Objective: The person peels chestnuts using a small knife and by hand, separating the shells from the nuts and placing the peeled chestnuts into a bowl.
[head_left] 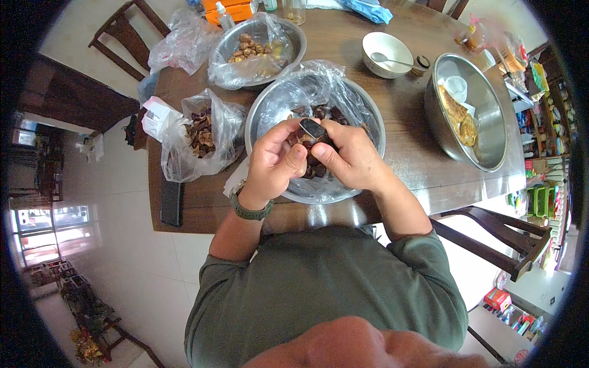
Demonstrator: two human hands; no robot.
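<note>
Over a large metal basin (252,126), my left hand (276,156) and my right hand (356,153) meet with fingers bent and thumbs pressed inward. Between them is a dark brown chestnut (319,145). A glossy black piece (314,129) with a pale edge sits against its upper side; whether this is shell or a small tool I cannot tell. Clear plastic (279,105) lines the basin. Dark chestnuts (316,170) lie inside it below my hands, partly hidden by them.
Behind is a metal bowl (300,43) with peeled-looking chestnuts (248,49). A plastic bag of brown shells (201,132) and a black phone (171,203) lie left. To the right are a white bowl (374,46) with a spoon (392,60) and a tilted steel basin (491,122) containing flatbread (457,116).
</note>
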